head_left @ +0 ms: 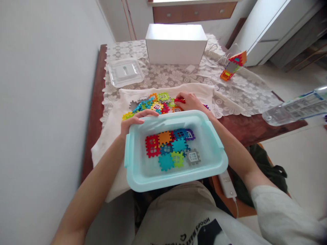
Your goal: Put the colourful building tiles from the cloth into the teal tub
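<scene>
Well forward, right fingers point(183, 95) tight on red piece point(180, 100), left fingers point(150, 112) around tub rim point(178, 181).

A white wall point(46, 85) is on the left. Brown drawers point(181, 14) are behind the brown table point(242, 131). The floor point(291, 156) is pale.

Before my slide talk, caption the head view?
Left grip at a turquoise tub of toothed pieces, right grip on a red piece.

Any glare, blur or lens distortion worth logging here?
Head view: glare washes out the top of the white rectangular box, its near face duller; wide-angle distortion seems to tilt the tall white cabinet at right; the light-blue plastic tub looks fairly sharp.
</scene>
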### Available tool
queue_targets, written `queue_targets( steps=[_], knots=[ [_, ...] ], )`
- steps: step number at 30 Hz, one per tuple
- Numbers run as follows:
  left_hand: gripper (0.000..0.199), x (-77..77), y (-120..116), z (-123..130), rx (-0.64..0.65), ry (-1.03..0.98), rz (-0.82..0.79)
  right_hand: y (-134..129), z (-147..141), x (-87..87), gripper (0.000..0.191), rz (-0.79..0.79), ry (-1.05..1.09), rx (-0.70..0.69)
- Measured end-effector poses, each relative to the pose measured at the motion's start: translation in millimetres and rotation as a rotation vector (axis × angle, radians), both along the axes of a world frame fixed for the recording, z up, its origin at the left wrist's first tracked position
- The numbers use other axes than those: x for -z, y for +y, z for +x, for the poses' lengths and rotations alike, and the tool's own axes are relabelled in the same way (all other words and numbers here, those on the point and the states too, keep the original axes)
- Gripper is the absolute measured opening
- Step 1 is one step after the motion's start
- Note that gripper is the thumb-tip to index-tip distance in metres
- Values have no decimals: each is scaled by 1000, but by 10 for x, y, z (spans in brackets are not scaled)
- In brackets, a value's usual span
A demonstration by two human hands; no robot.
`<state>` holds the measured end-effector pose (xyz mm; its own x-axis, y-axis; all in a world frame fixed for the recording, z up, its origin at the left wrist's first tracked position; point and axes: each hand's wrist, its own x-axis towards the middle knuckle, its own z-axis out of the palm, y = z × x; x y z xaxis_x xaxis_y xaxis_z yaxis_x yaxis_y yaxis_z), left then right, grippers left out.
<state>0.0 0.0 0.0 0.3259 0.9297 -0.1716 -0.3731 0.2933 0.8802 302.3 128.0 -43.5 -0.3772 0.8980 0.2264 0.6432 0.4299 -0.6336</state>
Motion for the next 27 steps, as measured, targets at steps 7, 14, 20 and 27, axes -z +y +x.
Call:
queue_targets(
  steps=[7,14,20,27],
  knots=[
    [38,69,43,-43,18,-20,18,22,18,44,4,72,61,109],
    [35,35,31,-19,20,-9,8,72,13,77,11,105,93,94],
    [39,-43,17,13,63,4,-14,45,-1,32,14,138,283,43],
    [40,-84,9,23,65,16,-5,17,-63,14,34,-96,665,-134]
  ],
)
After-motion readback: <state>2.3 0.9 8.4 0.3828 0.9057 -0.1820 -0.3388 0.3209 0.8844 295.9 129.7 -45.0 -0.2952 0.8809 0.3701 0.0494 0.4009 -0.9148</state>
